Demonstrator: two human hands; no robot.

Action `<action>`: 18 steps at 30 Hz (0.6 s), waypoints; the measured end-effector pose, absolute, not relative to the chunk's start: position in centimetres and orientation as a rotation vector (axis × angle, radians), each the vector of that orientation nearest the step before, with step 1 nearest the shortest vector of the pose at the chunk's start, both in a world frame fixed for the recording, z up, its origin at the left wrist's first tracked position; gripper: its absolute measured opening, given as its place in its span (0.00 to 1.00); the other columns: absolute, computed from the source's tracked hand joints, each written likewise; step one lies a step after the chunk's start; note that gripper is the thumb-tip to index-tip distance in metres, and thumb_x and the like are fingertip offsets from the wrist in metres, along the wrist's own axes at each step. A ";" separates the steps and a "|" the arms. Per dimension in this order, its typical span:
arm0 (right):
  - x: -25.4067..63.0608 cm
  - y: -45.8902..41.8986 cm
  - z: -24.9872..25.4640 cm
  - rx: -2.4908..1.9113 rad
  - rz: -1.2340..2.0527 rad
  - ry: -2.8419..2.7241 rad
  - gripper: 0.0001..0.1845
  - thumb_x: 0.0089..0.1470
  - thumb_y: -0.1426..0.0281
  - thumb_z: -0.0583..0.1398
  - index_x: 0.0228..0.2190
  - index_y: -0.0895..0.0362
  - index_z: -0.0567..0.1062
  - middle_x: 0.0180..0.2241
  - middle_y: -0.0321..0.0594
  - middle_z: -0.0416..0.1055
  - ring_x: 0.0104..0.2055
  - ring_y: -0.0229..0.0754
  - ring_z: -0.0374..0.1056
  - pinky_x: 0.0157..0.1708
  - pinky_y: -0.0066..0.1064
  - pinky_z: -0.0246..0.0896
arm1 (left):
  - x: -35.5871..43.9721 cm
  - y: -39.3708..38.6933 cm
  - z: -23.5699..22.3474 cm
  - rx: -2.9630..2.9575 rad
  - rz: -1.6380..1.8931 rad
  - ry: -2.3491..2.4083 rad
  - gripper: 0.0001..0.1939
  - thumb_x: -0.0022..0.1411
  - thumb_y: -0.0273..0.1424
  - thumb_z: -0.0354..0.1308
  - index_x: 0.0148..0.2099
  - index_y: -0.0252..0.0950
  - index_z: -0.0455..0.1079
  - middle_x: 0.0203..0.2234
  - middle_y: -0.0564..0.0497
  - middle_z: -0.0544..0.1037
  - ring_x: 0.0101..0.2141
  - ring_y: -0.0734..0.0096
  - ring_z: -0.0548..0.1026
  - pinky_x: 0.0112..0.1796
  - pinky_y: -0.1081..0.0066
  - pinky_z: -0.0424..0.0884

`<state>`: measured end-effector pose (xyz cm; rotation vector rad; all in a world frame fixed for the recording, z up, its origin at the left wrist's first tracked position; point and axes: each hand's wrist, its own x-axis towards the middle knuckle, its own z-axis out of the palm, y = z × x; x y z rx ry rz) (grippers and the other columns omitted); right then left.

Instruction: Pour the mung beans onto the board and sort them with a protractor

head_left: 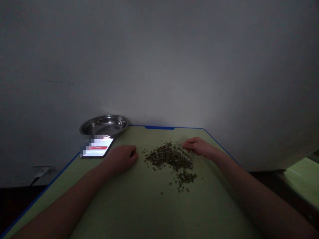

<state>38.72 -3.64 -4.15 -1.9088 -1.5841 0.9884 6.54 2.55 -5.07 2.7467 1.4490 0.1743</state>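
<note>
A pile of small dark brown-green grains or pellets (161, 156) lies loose on the pale green table (129, 205), with a smaller scatter in front of it. At the pile's right edge, my right hand (196, 146) pinches a thin, clear piece of plastic (192, 155) between thumb and fingers. The plastic reaches toward the grains; the dim light hides its full shape. My left hand (123, 156) rests on the table left of the pile, its fingers curled into a loose fist with nothing visible in it.
Behind my left wrist lies a lit phone or tablet (98, 148), partly blurred out. Beyond it stands a shiny metal basin (107, 123) near the grey wall (164, 66). The table has a blue edge. A pale surface (304, 179) shows at far right.
</note>
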 end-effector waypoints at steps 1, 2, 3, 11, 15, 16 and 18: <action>38.6 -3.8 -4.1 -1.890 0.984 -1.597 0.14 0.62 0.62 0.57 0.35 0.61 0.74 0.28 0.34 0.71 0.22 0.32 0.64 0.22 0.27 0.62 | 6.5 2.6 -5.1 2.750 0.167 1.448 0.15 0.62 0.38 0.44 0.28 0.38 0.64 0.25 0.48 0.74 0.26 0.65 0.71 0.27 0.67 0.57; 38.5 -4.0 -4.0 -1.869 0.977 -1.611 0.15 0.61 0.62 0.57 0.30 0.61 0.73 0.23 0.32 0.68 0.18 0.30 0.58 0.18 0.25 0.55 | 6.5 2.6 -5.1 2.753 0.162 1.446 0.15 0.62 0.38 0.44 0.28 0.38 0.64 0.26 0.47 0.75 0.27 0.65 0.71 0.28 0.67 0.58; 38.3 -4.2 -4.0 -1.849 0.967 -1.627 0.16 0.60 0.61 0.57 0.26 0.60 0.73 0.20 0.30 0.65 0.15 0.29 0.52 0.16 0.25 0.49 | 6.5 2.6 -5.1 2.756 0.159 1.443 0.15 0.62 0.39 0.43 0.28 0.38 0.64 0.26 0.47 0.75 0.27 0.64 0.72 0.28 0.67 0.58; 36.5 -4.8 -4.0 -1.793 0.720 -1.831 0.16 0.53 0.66 0.57 0.18 0.58 0.72 0.16 0.34 0.65 0.18 0.33 0.55 0.20 0.27 0.48 | 6.6 2.5 -5.0 2.767 0.150 1.458 0.16 0.63 0.38 0.43 0.29 0.38 0.66 0.26 0.47 0.75 0.27 0.66 0.71 0.27 0.67 0.58; 35.1 -5.6 -3.1 -1.816 0.431 -1.915 0.14 0.55 0.67 0.57 0.21 0.58 0.76 0.19 0.38 0.70 0.22 0.38 0.62 0.24 0.30 0.52 | 6.6 2.5 -5.1 2.767 0.147 1.468 0.16 0.62 0.39 0.43 0.29 0.38 0.66 0.25 0.48 0.75 0.26 0.67 0.70 0.27 0.68 0.57; 34.8 -6.0 -2.7 -1.814 0.351 -1.934 0.14 0.56 0.67 0.57 0.23 0.58 0.77 0.21 0.39 0.72 0.24 0.39 0.63 0.25 0.30 0.52 | 6.6 2.6 -5.1 2.766 0.147 1.472 0.16 0.62 0.39 0.43 0.29 0.38 0.66 0.25 0.48 0.75 0.26 0.67 0.70 0.27 0.68 0.56; 34.2 -7.1 -1.7 -1.800 0.205 -1.965 0.14 0.57 0.66 0.56 0.27 0.57 0.78 0.27 0.41 0.75 0.28 0.42 0.66 0.29 0.32 0.54 | 6.7 2.6 -5.2 2.762 0.148 1.474 0.16 0.62 0.39 0.44 0.29 0.38 0.66 0.25 0.48 0.74 0.26 0.66 0.70 0.27 0.67 0.56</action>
